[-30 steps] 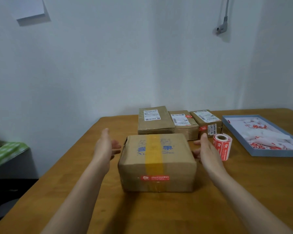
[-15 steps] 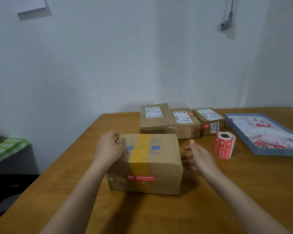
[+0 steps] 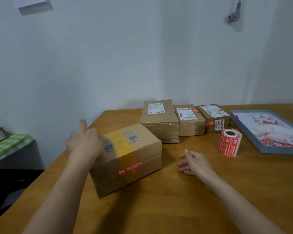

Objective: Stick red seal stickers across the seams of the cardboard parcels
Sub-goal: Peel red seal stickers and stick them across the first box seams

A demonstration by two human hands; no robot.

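Your right hand [image 3: 195, 163] is hovering loosely spread and empty over the table [image 3: 159, 208], while your left hand [image 3: 85, 142] is pressing flat on the sealed parcel [image 3: 127, 157], which is sitting askew. You are likely setting it aside; its near face is wearing a red sticker [image 3: 130, 168]. Next, reach for the sticker roll [image 3: 229, 143], standing clear before three parcels [image 3: 186, 120], beside the tray [image 3: 267, 151].

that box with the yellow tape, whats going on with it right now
A person is handling the taped box on the wooden table. The left hand rests on its far left top corner; the box sits at an angle. The right hand is open, off the box. A red seal sticker already crosses the front seam. The sticker roll stands to the right, three smaller parcels behind.
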